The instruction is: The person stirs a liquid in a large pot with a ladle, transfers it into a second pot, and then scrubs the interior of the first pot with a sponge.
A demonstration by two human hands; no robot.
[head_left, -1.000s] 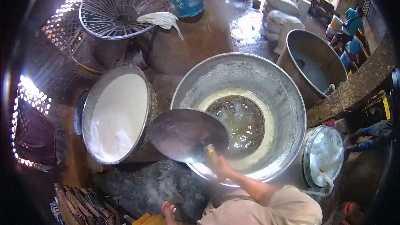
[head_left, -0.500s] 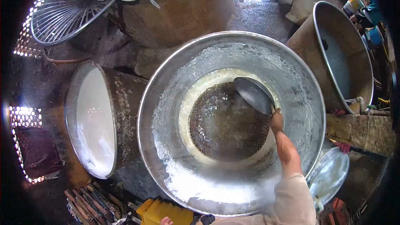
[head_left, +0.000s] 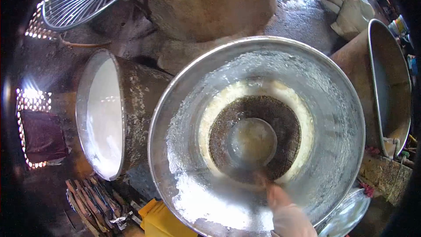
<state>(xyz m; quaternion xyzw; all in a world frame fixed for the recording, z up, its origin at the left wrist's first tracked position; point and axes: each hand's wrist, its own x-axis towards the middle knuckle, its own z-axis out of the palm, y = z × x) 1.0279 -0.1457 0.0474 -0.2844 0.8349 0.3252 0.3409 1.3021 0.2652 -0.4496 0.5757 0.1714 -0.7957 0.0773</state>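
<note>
A large metal vat point(head_left: 337, 118) fills the middle of the view. Down inside it, a dark woven mesh point(head_left: 287, 127) is ringed by a pale band of residue. My right hand point(head_left: 274, 195), blurred by motion, reaches in from the lower right, closed on the handle of a wide, round metal ladle point(head_left: 253, 142). The ladle's bowl faces up over the mesh, with a cloudy look inside it. White, wet residue coats parts of the vat's inner wall. My left hand is out of view.
A vat of white liquid point(head_left: 105, 118) stands at left, another deep vat point(head_left: 388, 92) at right. Split firewood point(head_left: 94, 206) and a yellow container point(head_left: 164, 221) lie at lower left. A large brown drum point(head_left: 215, 4) and a round wire guard point(head_left: 87, 2) are behind.
My right hand has drawn toward me, and the ladle has turned from tilted at the mesh's right side to bowl-up over its middle. The left hand has left the view, which has shifted.
</note>
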